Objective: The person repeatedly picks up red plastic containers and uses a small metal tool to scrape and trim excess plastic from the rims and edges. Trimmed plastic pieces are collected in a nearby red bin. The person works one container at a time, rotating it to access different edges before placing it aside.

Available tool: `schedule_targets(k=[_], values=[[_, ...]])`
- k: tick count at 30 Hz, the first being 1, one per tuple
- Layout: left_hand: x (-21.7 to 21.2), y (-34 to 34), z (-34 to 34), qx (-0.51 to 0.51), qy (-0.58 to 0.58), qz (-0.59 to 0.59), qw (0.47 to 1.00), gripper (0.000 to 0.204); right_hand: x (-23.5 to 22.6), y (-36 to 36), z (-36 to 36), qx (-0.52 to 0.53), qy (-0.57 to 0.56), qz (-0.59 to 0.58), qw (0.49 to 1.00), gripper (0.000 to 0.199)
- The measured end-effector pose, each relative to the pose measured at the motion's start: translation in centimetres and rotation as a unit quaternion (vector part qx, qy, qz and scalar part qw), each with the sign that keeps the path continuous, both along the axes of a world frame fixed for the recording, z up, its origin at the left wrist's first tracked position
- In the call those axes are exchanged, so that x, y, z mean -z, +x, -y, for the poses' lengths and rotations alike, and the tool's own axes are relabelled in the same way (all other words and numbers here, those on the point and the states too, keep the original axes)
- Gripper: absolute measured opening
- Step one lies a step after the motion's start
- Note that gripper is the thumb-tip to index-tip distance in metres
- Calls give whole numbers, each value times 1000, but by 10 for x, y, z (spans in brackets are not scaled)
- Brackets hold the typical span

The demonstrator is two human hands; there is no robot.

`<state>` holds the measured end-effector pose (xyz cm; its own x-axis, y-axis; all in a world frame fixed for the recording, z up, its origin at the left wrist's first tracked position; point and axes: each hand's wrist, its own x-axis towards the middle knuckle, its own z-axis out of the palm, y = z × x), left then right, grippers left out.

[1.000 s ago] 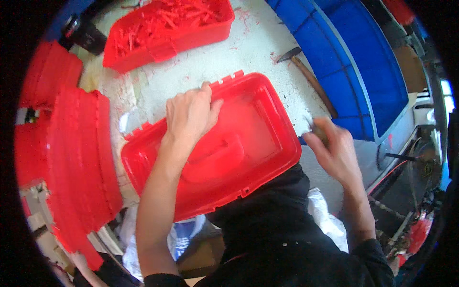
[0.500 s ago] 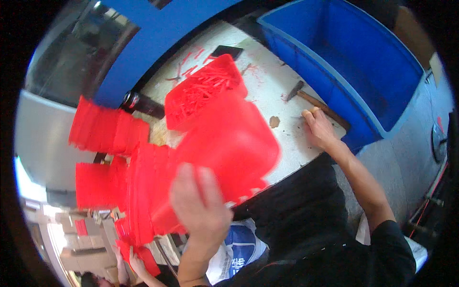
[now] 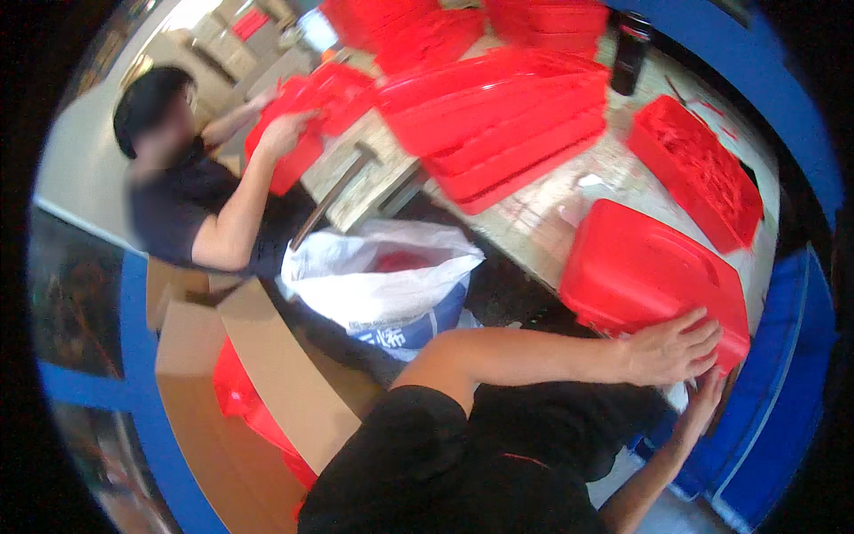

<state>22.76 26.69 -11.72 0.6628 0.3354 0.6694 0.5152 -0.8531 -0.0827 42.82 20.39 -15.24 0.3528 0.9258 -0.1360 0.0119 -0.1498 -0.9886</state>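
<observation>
A red plastic bin (image 3: 640,258) rests tilted on the near right part of the table, its smooth outer side up. My left hand (image 3: 676,347) lies on its near right corner, fingers spread over the plastic. Just below, my right hand (image 3: 703,409) is at the same corner, its fingers bent against the edge; what they hold, if anything, is hidden. Beyond the bin stands a red container (image 3: 698,173) full of thin red plastic strips. A nested pile of red bins (image 3: 503,125) lies farther left.
A white and blue sack (image 3: 382,285) gapes at the table edge, left of a cardboard box (image 3: 289,356) holding red pieces. At left a co-worker (image 3: 213,178) handles a red part (image 3: 294,151). A dark bottle (image 3: 630,53) stands at the back; a blue tub (image 3: 783,383) is at right.
My view has turned left. The red bin, raised in my left hand before, now rests on the table. My right hand has moved from the tabletop beside the hammer to the bin's corner.
</observation>
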Motion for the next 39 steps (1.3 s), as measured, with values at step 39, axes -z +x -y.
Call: schedule_targets(k=[39], values=[[142,-561,-8,-518,-462,-176,698,34,-10,-125,69,-371,-94,369,847,19]])
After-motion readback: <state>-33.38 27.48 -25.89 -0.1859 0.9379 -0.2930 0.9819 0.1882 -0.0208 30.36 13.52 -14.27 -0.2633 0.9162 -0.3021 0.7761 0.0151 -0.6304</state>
